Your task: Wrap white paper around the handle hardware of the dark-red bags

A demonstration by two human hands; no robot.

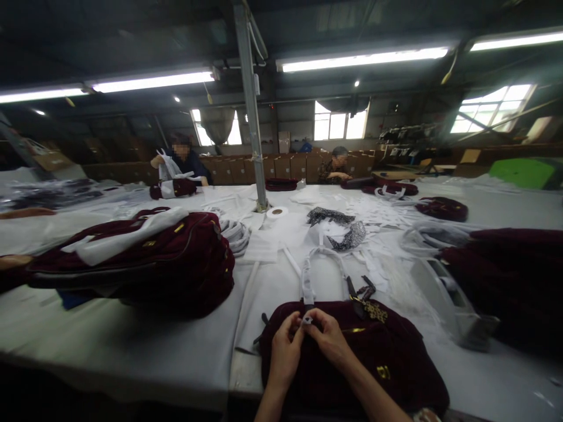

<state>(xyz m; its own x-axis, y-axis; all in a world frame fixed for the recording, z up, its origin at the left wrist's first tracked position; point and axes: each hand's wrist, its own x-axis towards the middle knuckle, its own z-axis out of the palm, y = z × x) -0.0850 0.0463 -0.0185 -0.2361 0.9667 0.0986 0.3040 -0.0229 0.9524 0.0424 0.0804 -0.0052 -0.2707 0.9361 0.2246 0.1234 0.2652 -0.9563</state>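
A dark maroon handbag [409,357] lies in front of me on the white-covered table, with gold-coloured fittings and a charm [373,312] hanging near its handle. Its looped handle [338,256] stands up, sleeved in white wrapping [308,281] on the left side. My left hand [287,346] and my right hand [329,335] meet at the base of that handle. Between their fingertips both pinch a small end of white wrapping [307,320]. Fingers of both hands are closed, and the wrists rest over the bag's front.
Stacked maroon bags [197,264] stand to the left, more maroon bags [519,275] to the right. A grey tape dispenser [457,310] sits right of my bag. Beyond are a tape roll [277,213], patterned cloth [349,234], a metal post [251,111] and co-workers [187,164] across the table.
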